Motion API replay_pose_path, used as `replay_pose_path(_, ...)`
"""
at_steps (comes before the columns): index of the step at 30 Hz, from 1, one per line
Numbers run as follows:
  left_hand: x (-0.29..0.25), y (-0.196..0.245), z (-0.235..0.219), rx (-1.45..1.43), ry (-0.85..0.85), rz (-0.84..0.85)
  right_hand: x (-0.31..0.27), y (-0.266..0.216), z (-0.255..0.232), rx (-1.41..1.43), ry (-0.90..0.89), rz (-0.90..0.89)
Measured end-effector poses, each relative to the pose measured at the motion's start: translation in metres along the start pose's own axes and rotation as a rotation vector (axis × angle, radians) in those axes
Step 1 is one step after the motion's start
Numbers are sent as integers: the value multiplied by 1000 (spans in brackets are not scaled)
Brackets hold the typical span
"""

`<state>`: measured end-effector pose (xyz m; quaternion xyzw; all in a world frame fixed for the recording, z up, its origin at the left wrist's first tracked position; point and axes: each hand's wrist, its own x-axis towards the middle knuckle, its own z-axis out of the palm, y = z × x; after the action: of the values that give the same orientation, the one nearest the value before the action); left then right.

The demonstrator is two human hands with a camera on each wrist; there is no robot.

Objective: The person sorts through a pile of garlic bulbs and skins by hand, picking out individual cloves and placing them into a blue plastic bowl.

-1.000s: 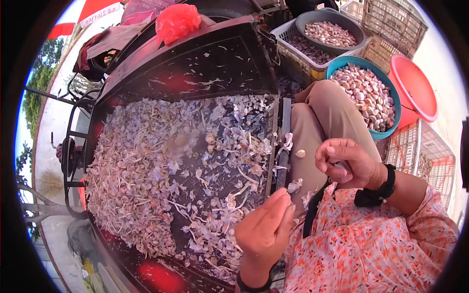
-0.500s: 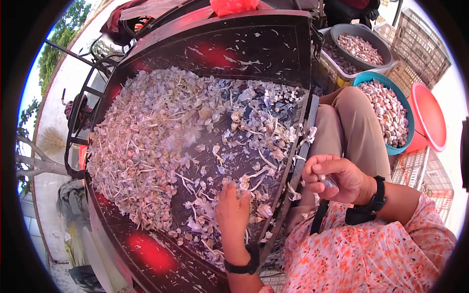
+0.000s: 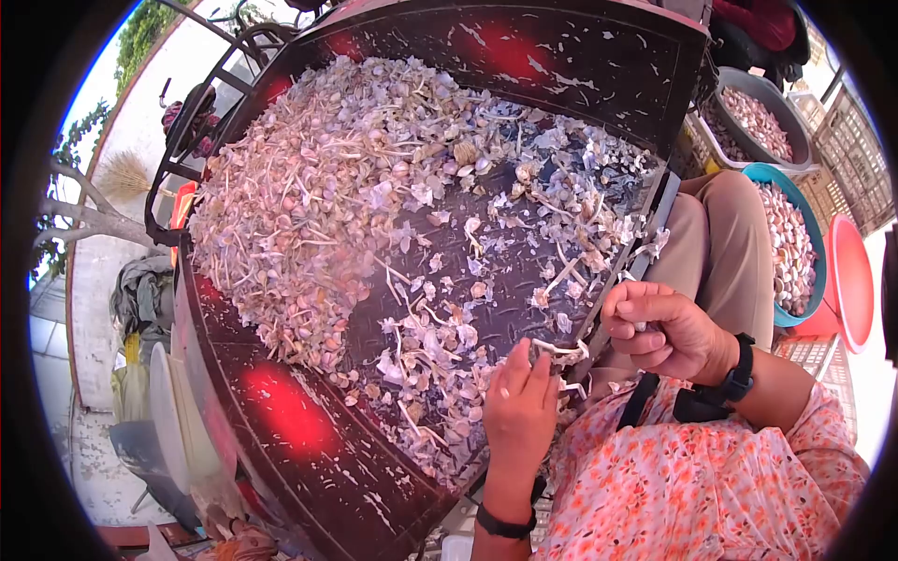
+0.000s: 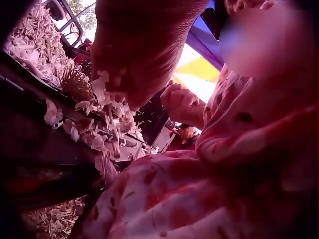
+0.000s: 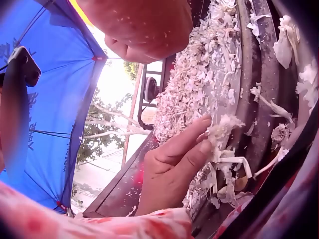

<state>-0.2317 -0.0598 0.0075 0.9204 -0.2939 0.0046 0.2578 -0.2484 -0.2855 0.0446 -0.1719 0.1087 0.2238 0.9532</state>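
Dry garlic skins and stems (image 3: 309,196) lie heaped in a dark metal cart bed (image 3: 599,56). Over the bed's near edge is my left hand (image 3: 519,402), fingers mostly straight. Loose skins and a bent stem (image 3: 559,350) are right at its fingertips. In the right wrist view the left hand (image 5: 174,164) has a pale shredded clump (image 5: 224,128) against its finger and thumb tips. My right hand (image 3: 659,327), above the lap, has curled fingers with the thumb pressed over them. It pinches a small pale garlic piece (image 3: 639,325), mostly hidden by the fingers.
Right of my knees (image 3: 734,234) stands a teal basin (image 3: 820,252) of garlic cloves. Beside it are a red basin (image 3: 856,290) and, farther back, a grey basin (image 3: 795,122) of garlic. Stacked plastic crates (image 3: 853,154) stand behind. Skins hang over the bed's near edge.
My left hand went from near the lap out over the skins, then came back to the bed's edge with scraps at its fingertips. The right hand stays curled above the lap. The head view shifted.
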Motion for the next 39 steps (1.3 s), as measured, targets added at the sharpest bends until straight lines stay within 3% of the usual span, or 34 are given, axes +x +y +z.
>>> replay_pose_path(1, 1, -8, -4, 1, 10, -13, 2, 3, 8, -30, 7, 23)
replay_pose_path(3, 3, -24, -11, 318, 107, -305, 9, 16, 25, -109, 28, 75)
replay_pose_path(4, 3, -38, -11, 323, 121, -316, 13, 26, 37, -179, -8, 162)
replay_pose_path(6, 3, -68, -4, 168, 50, -650, 22, 58, 64, -268, -76, 307)
replay_pose_path(7, 1, -73, 2, 172, 63, -657, 24, 81, 79, -281, -105, 368)
replay_pose_path(8, 0, -75, 10, 215, 40, -582, 27, 107, 88, -375, -293, 456)
replay_pose_path(9, 4, -67, 13, 258, 16, -506, 19, 142, 103, -486, -465, 346)
replay_pose_path(10, 6, -56, 19, 253, -44, -476, 11, 167, 107, -737, -680, -18)
replay_pose_path(11, 3, -49, 33, 244, -5, -363, 2, 191, 112, -952, -772, -448)
replay_pose_path(13, -3, -21, 49, 184, 25, -175, -17, 177, 132, -1098, -898, -495)
replay_pose_path(16, -25, 33, 47, 136, -123, -22, -27, 110, 159, -808, -989, -275)
replay_pose_path(17, -41, 45, 46, 133, -116, -14, -35, 100, 154, -674, -979, -317)
replay_pose_path(19, -66, 62, 40, -60, -217, 221, -51, 78, 144, -414, -977, -407)
replay_pose_path(20, -67, 65, 27, -56, -212, 223, -65, 64, 146, -358, -993, -496)
replay_pose_path(22, -71, 56, -8, -259, -19, -100, -96, 43, 139, -407, -1034, -711)
replay_pose_path(26, -56, -15, -38, -5, 365, -670, -131, 10, 136, -598, -1070, -976)
replay_pose_path(28, -53, -57, -37, 211, 309, -909, -137, 7, 135, -673, -1086, -1077)
replay_pose_path(29, -36, -76, -42, 223, 342, -887, -136, 3, 132, -716, -1097, -1124)
replay_pose_path(31, -36, -103, -35, 163, 327, -977, -130, -3, 123, -804, -1032, -1201)
replay_pose_path(33, -19, -142, -13, 59, 316, -920, -114, -8, 114, -920, -952, -1267)
replay_pose_path(35, 17, -125, -1, 186, 148, -781, -86, -16, 105, -1128, -841, -1310)
replay_pose_path(36, 32, -106, 8, 146, 99, -645, -62, -26, 94, -1332, -648, -1231)
replay_pose_path(37, 46, -89, 24, 160, 22, -470, -46, -38, 79, -1554, -325, -1111)
replay_pose_path(38, 52, -60, 35, 118, -53, -307, -21, -51, 61, -1558, -153, -959)
replay_pose_path(39, 52, -39, 47, 29, -141, -169, 9, -64, 31, -1568, -21, -963)
